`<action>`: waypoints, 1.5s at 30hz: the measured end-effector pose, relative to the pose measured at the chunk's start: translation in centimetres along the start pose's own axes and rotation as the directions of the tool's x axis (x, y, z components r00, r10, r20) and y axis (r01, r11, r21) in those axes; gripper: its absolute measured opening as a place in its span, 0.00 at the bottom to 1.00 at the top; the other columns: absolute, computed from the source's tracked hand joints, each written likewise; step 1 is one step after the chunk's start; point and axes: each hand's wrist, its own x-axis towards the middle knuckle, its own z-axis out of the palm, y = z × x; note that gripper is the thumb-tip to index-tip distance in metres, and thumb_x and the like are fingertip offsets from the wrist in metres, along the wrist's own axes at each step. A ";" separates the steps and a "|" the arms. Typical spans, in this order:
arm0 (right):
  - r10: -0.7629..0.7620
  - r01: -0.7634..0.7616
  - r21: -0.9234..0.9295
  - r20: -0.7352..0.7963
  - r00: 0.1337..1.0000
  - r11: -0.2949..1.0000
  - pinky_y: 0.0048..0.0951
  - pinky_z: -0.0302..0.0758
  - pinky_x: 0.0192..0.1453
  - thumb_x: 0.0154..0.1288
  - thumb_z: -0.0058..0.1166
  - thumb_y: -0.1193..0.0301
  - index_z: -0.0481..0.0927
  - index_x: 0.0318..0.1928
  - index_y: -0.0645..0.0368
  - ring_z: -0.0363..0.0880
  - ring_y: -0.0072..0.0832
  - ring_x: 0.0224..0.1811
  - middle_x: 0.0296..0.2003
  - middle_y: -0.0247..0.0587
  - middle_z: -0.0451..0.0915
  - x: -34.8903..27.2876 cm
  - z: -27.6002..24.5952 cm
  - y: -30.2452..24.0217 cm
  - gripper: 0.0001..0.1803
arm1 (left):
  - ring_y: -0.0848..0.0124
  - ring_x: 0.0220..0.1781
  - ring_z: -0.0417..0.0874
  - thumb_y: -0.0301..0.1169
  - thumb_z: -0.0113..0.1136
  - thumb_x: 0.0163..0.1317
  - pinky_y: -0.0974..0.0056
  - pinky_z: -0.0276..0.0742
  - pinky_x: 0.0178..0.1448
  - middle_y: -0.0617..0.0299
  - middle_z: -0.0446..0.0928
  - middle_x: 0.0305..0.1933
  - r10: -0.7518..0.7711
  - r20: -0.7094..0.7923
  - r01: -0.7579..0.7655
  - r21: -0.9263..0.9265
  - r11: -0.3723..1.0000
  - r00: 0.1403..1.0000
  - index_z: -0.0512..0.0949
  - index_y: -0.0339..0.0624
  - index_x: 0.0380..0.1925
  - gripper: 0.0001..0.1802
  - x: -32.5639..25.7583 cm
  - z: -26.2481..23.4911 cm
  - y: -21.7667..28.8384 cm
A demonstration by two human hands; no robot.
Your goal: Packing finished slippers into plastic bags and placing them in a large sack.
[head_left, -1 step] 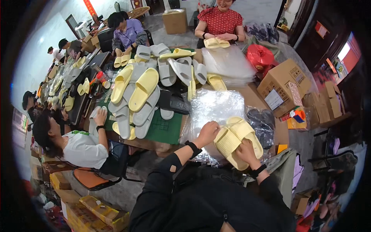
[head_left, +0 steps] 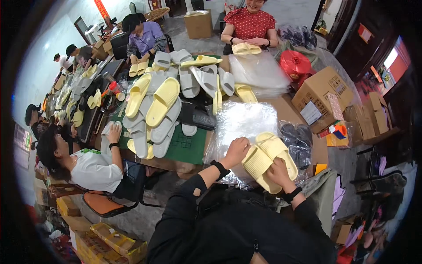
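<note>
A pair of pale yellow ribbed slide slippers is held in front of me, side by side and tilted. My right hand is closed on them where they meet, its fingers partly hidden between the soles. Beside the left slipper's strap, my left hand is curled above a stack of clear plastic bags. Its fingertips come close to the strap; whether they pinch the slipper or a bag is hidden. Grey and yellow slides lie heaped to the left, with a black slide at their edge.
Dark items in clear plastic lie to the right, before a cardboard box. Further bags and a red plastic bundle are beyond. Co-workers sit around the tables, one in white at my left; another in red handles yellow slippers.
</note>
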 end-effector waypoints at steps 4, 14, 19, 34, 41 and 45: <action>-0.002 0.003 0.022 -0.072 0.997 1.000 0.42 0.60 0.53 0.43 0.53 0.70 0.76 0.39 0.60 0.66 0.43 0.47 0.40 0.47 0.71 0.0 0.7 -0.3 0.17 | 0.54 0.45 0.72 0.27 0.53 0.53 0.54 0.66 0.50 0.53 0.73 0.41 0.167 -0.100 -0.150 0.158 0.976 0.981 0.71 0.38 0.32 0.07 0.2 1.1 0.7; 0.156 -0.170 -0.116 -0.118 0.981 0.979 0.45 0.57 0.55 0.48 0.55 0.68 0.76 0.32 0.62 0.65 0.47 0.49 0.37 0.51 0.71 1.4 3.1 -1.0 0.11 | 0.55 0.66 0.55 0.24 0.53 0.46 0.43 0.45 0.67 0.59 0.64 0.59 0.253 0.214 -0.316 0.352 0.881 0.944 0.72 0.42 0.40 0.17 -2.2 2.3 3.5; 0.036 -0.089 -0.276 -0.189 0.981 0.957 0.46 0.57 0.56 0.46 0.55 0.64 0.77 0.34 0.60 0.64 0.48 0.49 0.39 0.52 0.72 3.0 3.5 -0.4 0.15 | 0.54 0.66 0.55 0.22 0.48 0.51 0.43 0.48 0.67 0.58 0.65 0.58 0.207 0.324 -0.279 0.195 0.940 0.923 0.72 0.43 0.41 0.15 -2.9 1.2 7.5; 0.106 -0.103 -0.310 -0.008 0.994 0.945 0.42 0.59 0.58 0.52 0.52 0.68 0.72 0.48 0.64 0.67 0.44 0.50 0.43 0.51 0.72 10.4 3.1 1.5 0.21 | 0.66 0.36 0.76 0.22 0.52 0.54 0.65 0.70 0.40 0.55 0.74 0.32 0.034 0.084 0.010 -0.479 0.878 0.996 0.72 0.36 0.33 0.06 0.8 0.1 14.4; 0.144 -0.491 0.820 0.470 0.871 0.295 0.35 0.62 0.58 0.53 0.49 0.77 0.58 0.61 0.63 0.63 0.32 0.58 0.53 0.41 0.67 3.7 -3.0 -3.5 0.32 | 0.71 0.33 0.78 0.25 0.54 0.57 0.67 0.73 0.36 0.58 0.77 0.33 -0.110 0.051 0.121 -0.383 0.916 0.993 0.72 0.36 0.31 0.04 0.8 -1.4 11.8; 0.042 -0.553 0.747 0.581 0.813 0.369 0.32 0.65 0.57 0.52 0.50 0.80 0.54 0.63 0.62 0.62 0.32 0.59 0.59 0.45 0.62 1.5 -4.9 -6.2 0.35 | 0.72 0.35 0.77 0.22 0.54 0.55 0.68 0.73 0.38 0.59 0.77 0.35 -0.074 0.146 0.136 -0.484 0.865 0.987 0.72 0.36 0.31 0.04 0.7 -0.3 11.7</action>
